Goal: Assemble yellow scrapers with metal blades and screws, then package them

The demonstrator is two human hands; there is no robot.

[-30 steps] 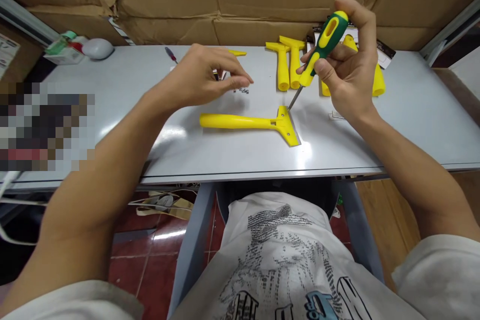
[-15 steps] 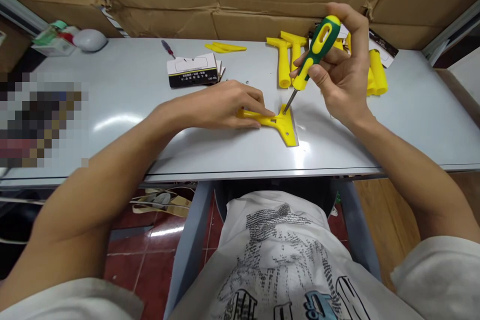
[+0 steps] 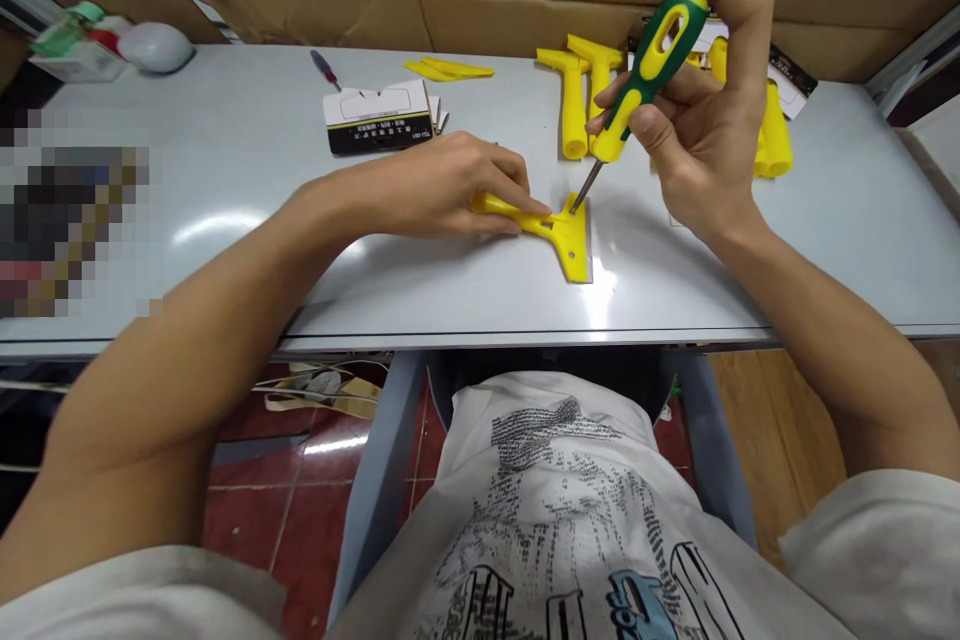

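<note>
A yellow scraper [image 3: 574,245] lies on the pale table, its wide bladed head turned to the right. My left hand [image 3: 465,185] is closed on its handle, with the index finger stretched along the neck. In my right hand [image 3: 709,145] is a green and yellow screwdriver [image 3: 651,70], tilted, with fingers around the handle and the index finger bent above its end. The screwdriver's tip meets the upper part of the scraper head. A small hole shows in the lower part of that head.
Behind my right hand stand several yellow handles [image 3: 574,110]. Further left are flat yellow pieces [image 3: 448,70], a black-and-white box [image 3: 379,118] and a small purple screwdriver [image 3: 325,69]. A white rounded object [image 3: 156,48] sits at the far left. Cardboard [image 3: 495,20] lines the back edge.
The view has shifted slightly. My right hand and the screwdriver handle lean a little further right, while the tip stays on the scraper head. My left hand keeps its hold.
</note>
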